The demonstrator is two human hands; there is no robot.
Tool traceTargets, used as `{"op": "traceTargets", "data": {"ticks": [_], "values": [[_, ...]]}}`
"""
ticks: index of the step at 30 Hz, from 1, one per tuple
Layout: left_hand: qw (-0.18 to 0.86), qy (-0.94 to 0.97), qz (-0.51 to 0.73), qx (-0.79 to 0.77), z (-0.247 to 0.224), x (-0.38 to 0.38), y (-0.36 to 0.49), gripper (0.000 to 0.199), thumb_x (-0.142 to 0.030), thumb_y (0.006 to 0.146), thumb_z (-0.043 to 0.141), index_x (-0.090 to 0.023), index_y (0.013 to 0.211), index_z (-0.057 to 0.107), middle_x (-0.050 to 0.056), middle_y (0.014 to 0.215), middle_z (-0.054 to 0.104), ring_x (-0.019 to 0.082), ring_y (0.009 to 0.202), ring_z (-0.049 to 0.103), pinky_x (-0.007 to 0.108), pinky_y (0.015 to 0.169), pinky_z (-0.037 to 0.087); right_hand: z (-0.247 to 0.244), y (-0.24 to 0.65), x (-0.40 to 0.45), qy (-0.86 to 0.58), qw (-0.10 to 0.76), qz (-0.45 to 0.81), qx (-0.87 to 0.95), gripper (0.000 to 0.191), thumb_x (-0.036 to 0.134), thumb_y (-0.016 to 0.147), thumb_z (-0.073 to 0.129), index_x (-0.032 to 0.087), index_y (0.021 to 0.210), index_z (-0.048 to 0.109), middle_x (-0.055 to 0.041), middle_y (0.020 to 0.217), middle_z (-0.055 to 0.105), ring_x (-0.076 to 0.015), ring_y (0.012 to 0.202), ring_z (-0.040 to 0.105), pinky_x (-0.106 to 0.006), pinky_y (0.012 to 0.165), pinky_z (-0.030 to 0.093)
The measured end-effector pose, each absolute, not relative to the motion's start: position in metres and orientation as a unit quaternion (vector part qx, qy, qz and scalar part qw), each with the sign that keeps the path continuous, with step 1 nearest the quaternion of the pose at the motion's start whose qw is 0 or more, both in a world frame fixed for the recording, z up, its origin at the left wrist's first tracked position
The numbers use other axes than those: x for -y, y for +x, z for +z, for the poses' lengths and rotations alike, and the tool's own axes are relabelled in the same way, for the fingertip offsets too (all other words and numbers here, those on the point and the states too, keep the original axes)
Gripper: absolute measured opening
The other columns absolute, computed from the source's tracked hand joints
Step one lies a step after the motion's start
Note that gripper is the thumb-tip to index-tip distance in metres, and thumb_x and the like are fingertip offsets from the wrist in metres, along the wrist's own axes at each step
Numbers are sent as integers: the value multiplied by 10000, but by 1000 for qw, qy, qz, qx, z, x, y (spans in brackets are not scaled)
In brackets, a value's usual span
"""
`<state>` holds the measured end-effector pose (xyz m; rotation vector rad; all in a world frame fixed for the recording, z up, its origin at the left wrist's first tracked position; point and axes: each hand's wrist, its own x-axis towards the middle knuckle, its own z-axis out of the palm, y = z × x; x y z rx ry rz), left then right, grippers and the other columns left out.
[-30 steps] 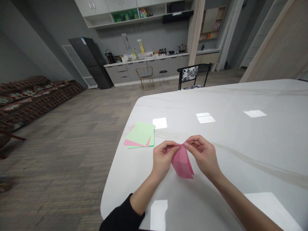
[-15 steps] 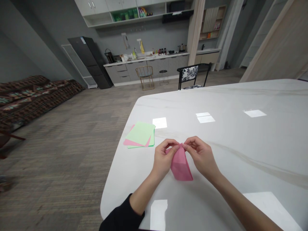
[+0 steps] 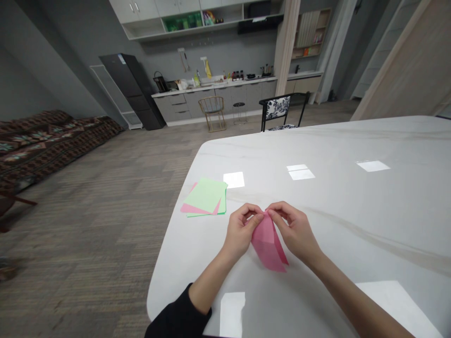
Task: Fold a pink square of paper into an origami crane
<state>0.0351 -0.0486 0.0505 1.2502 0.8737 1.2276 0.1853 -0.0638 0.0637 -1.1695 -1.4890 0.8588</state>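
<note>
A folded sheet of pink paper (image 3: 267, 244) hangs between my hands over the white table. My left hand (image 3: 243, 227) pinches its upper left edge between thumb and fingertips. At the top corner, my right hand (image 3: 294, 227) pinches it too, the fingertips of both hands almost meeting. The lower ends of the paper's layers stand apart, with a darker pink layer showing on the right. Part of the paper's upper edge is hidden behind my fingers. To the left lies a loose stack of green and pink paper sheets (image 3: 207, 195), a light green one on top.
The white marbled table (image 3: 352, 211) has a rounded left edge and bright light reflections. Beyond it stand a black-framed chair (image 3: 278, 109), a gold wire chair (image 3: 212, 110) and a kitchen counter (image 3: 197, 96). A patterned sofa (image 3: 52, 138) is at far left.
The pink paper's lower ends have spread apart and swung slightly down and right. My right hand has shifted a little left at the top corner; both hands keep their pinch.
</note>
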Motion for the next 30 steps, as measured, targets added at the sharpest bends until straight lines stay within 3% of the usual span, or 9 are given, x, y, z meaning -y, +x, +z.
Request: {"op": "traceTargets", "data": {"ticks": [14,22,30], "values": [[536,545,518,-384,54,51,34,185,-324,855,610,-154,810,666,33,766,635,135,713,553,234,653,421,64,188,64,-492,490,346,631,162,286,893,555,213,767,625,-7,771,647,-176,749,605,-298,722,466],[582,550,448,-397,48,47,33,217,-342,813,662,-128,786,685,57,750,653,152,704,581,259,658,441,62,188,63,-497,473,339,644,160,266,904,525,211,775,602,-11,769,626,-171,727,583,-297,673,442],[561,527,492,-407,34,48,36,193,-320,778,702,-132,751,668,40,722,647,149,685,598,250,624,446,56,183,63,-505,499,404,577,139,318,846,619,202,770,621,-14,776,635,-179,742,599,-302,697,480]]}}
